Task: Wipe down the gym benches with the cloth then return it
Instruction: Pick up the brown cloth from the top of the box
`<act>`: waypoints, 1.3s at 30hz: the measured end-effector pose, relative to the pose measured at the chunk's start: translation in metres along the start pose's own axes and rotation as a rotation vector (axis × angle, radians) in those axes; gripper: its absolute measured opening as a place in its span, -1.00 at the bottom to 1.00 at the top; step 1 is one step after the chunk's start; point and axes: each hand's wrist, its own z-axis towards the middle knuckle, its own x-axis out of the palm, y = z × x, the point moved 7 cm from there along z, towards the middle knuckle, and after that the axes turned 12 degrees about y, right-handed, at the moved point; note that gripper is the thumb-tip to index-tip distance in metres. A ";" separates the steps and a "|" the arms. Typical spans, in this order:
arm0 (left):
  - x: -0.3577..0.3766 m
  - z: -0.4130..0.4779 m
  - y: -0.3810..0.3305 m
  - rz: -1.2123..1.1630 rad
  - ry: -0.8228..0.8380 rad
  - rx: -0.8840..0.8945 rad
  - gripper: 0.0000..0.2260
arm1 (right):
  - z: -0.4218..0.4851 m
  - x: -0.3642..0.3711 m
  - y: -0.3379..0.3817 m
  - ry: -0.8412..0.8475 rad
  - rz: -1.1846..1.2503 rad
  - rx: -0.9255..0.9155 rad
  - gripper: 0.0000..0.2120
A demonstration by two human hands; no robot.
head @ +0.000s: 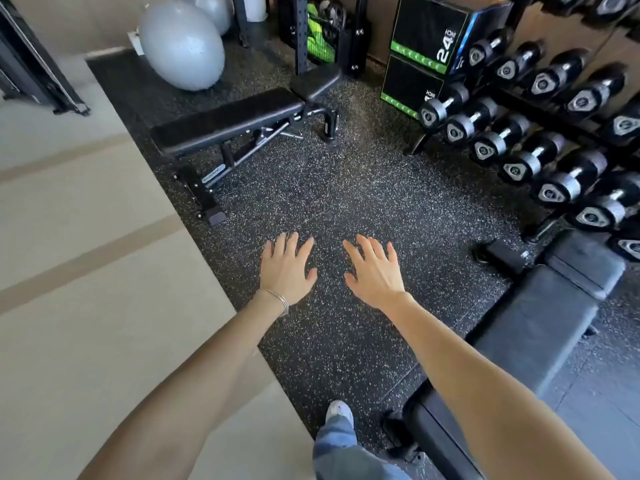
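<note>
Both my arms are stretched out in front of me over the speckled black rubber floor. My left hand is flat, fingers spread, holding nothing; a thin bracelet sits on its wrist. My right hand is likewise open with fingers apart. One black padded gym bench stands ahead at the upper left. A second black bench lies along my right side, partly under my right forearm. No cloth is in view.
A dumbbell rack lines the right side. Black and green plyo boxes stand at the back, grey exercise balls at the back left beside a black rack upright. Pale flooring covers the left. My shoe shows below.
</note>
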 end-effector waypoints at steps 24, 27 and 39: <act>-0.130 0.349 0.063 0.021 -0.105 0.160 -0.43 | 0.332 -0.119 -0.112 -0.052 0.072 0.132 -0.42; -0.159 0.397 0.070 0.005 -0.137 0.195 -0.43 | 0.364 -0.144 -0.120 -0.091 0.077 0.143 -0.43; -0.182 0.560 0.071 -0.003 -0.132 0.226 -0.42 | 0.504 -0.175 -0.185 -0.122 0.056 0.083 -0.46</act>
